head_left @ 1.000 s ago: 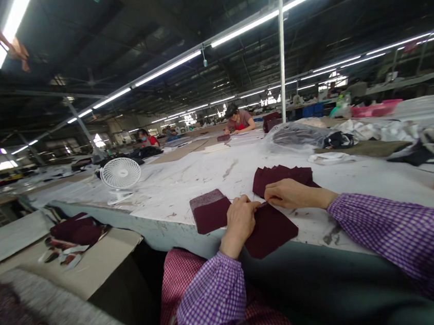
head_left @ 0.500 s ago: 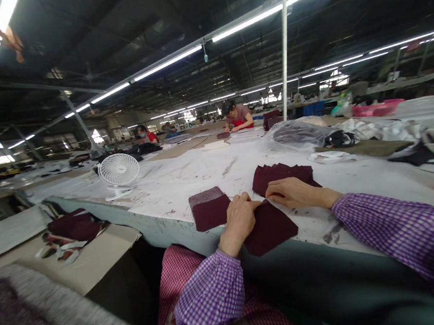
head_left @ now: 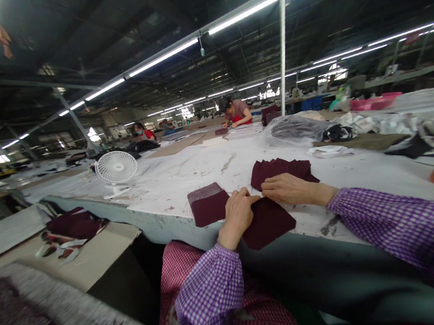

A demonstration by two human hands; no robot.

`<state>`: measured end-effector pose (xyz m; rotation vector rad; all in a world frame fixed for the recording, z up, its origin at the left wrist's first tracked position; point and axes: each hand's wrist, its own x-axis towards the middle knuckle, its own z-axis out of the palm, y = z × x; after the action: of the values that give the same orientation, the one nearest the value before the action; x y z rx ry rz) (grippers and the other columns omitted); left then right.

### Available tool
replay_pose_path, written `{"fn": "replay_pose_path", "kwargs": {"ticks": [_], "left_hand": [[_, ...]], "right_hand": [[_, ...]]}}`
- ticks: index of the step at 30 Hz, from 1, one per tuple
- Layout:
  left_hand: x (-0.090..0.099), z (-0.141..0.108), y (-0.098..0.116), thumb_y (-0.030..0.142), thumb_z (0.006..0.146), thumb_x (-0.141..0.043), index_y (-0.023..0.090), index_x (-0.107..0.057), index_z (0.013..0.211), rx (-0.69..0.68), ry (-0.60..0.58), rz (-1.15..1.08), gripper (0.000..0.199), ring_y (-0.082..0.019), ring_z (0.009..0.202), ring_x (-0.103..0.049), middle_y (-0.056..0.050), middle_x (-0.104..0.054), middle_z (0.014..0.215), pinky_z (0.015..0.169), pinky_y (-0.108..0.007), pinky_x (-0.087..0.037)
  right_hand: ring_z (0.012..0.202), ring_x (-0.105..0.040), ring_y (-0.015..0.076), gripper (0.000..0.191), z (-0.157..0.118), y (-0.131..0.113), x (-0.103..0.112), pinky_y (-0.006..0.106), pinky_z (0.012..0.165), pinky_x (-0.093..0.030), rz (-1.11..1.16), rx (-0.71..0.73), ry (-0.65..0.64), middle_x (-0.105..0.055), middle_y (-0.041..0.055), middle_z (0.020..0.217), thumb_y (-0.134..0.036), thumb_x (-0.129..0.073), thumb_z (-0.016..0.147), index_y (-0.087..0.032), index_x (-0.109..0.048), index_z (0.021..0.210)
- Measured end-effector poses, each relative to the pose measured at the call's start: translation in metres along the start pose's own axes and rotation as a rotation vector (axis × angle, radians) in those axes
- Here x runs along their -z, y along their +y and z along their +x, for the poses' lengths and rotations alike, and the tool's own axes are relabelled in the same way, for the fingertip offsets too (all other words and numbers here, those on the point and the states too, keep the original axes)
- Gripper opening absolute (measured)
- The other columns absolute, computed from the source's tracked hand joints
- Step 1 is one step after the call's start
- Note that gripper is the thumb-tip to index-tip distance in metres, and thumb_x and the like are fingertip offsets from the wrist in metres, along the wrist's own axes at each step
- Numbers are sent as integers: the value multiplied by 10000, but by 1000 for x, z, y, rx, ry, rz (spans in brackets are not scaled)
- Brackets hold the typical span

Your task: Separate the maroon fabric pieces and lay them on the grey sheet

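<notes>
A dark maroon cloth piece (head_left: 269,222) lies at the near edge of the white-covered table (head_left: 172,180). My left hand (head_left: 239,213) rests on its upper left part, fingers bent together and pressing it down. With fingers pinched, my right hand (head_left: 282,189) holds the top edge of the same piece, close to the left fingertips. Behind the right hand sits a fanned stack of maroon pieces (head_left: 280,170). Left of my left hand is another maroon piece with a greyish speckled strip (head_left: 208,204).
A white fan (head_left: 115,168) stands at the table's left. Clear plastic (head_left: 294,129) and cloth scraps lie at the right. On a lower cardboard surface (head_left: 111,246) are maroon scraps (head_left: 74,224). A person in a red apron (head_left: 238,112) works across the table.
The view has shifted slightly. My right hand has moved a little left, closer to the left fingertips. Both hands stay on the maroon piece.
</notes>
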<state>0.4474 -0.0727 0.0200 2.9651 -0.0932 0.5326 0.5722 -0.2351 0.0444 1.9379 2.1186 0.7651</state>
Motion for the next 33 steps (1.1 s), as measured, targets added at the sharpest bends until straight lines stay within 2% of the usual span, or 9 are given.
{"fn": "replay_pose_path", "kwargs": {"ticks": [3, 6, 11, 14, 17, 22, 26, 31, 33], "left_hand": [[3, 0, 1, 94, 892, -336, 378, -595, 1193, -10, -28, 4, 488, -182, 882, -459, -36, -521, 994, 821, -288, -397], [6, -1, 3, 97, 890, -339, 367, -603, 1188, -3, -44, 3, 482, -189, 898, -454, -48, -515, 1009, 830, -295, -399], [6, -1, 7, 104, 887, -348, 339, -603, 1199, 1, -38, 12, 466, -195, 921, -459, -57, -523, 1018, 844, -306, -404], [8, -1, 7, 104, 887, -348, 340, -611, 1183, -8, -27, 12, 460, -197, 922, -473, -52, -542, 1019, 825, -309, -411], [13, -7, 0, 128, 895, -372, 306, -662, 1099, -13, -13, 1, 397, -187, 918, -498, -47, -581, 985, 816, -296, -411], [21, -25, -25, 223, 895, -468, 284, -722, 925, 58, 78, -12, 262, -172, 897, -524, -24, -629, 908, 794, -290, -397], [16, -34, -36, 254, 910, -459, 289, -719, 946, 40, 122, -65, 265, -155, 877, -514, -16, -629, 912, 781, -272, -394], [13, -36, -41, 219, 912, -439, 287, -724, 931, 36, 160, -97, 294, -151, 850, -497, -12, -613, 891, 782, -258, -402], [15, -37, -41, 205, 905, -445, 290, -725, 917, 35, 160, -93, 293, -152, 846, -493, -9, -609, 887, 777, -257, -404]], "right_hand": [[868, -536, 212, 205, -3, -2, -1, 337, 752, -414, -41, 16, -9, -618, 109, 926, -76, -439, 866, -121, -629, 930], [885, -553, 222, 225, -6, -3, 6, 354, 772, -420, -13, -60, -57, -630, 111, 912, -54, -460, 831, -136, -649, 923], [951, -586, 184, 410, -1, -11, 23, 300, 803, -449, 240, -266, -21, -621, 98, 1072, -21, -384, 804, -174, -614, 1107], [912, -604, 183, 350, 6, -19, 22, 283, 794, -462, 365, -302, -39, -637, 102, 1006, -62, -379, 825, -160, -640, 1037], [857, -615, 191, 325, 8, -22, 15, 283, 764, -469, 406, -328, -50, -646, 102, 937, -76, -392, 821, -156, -661, 985], [864, -606, 182, 350, 2, -19, 12, 274, 768, -461, 459, -286, -48, -637, 89, 982, -60, -383, 807, -168, -662, 987], [854, -583, 176, 360, 2, -19, 12, 264, 767, -450, 421, -234, -85, -610, 95, 950, -23, -386, 779, -161, -658, 971], [833, -566, 189, 569, 6, -23, 8, 283, 738, -433, 186, -192, -151, -574, 100, 928, 23, -404, 722, -199, -574, 1218], [797, -568, 182, 621, 10, -25, 8, 277, 706, -421, 114, -178, -162, -571, 92, 912, 20, -422, 708, -232, -545, 1262]]}}
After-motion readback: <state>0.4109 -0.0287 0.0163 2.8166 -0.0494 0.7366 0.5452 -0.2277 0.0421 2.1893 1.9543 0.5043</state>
